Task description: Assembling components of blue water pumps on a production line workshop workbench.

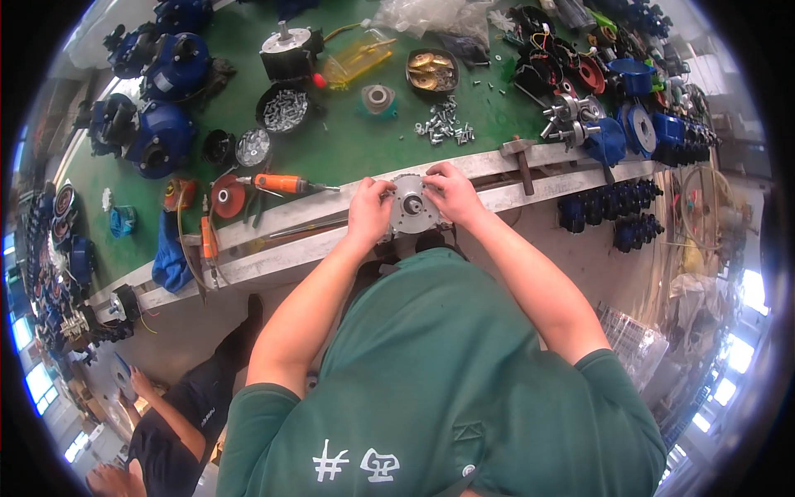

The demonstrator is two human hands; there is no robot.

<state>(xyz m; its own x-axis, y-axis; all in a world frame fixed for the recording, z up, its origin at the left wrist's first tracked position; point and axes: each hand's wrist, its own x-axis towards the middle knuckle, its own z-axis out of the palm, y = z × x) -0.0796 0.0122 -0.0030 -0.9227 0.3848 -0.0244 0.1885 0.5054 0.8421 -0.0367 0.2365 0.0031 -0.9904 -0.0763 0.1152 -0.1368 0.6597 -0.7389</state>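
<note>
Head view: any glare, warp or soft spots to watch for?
In the head view, windows at lower right and lower left burn out to near white; the bench's front metal rail bows and the corners go black; mid-frame in the head view, the left hand, right hand and round metal part look fairly sharp.

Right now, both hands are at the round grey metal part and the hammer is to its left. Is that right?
No: the head view shows the hammer to the right of the round grey metal part. The left hand and right hand are both at it.
</note>
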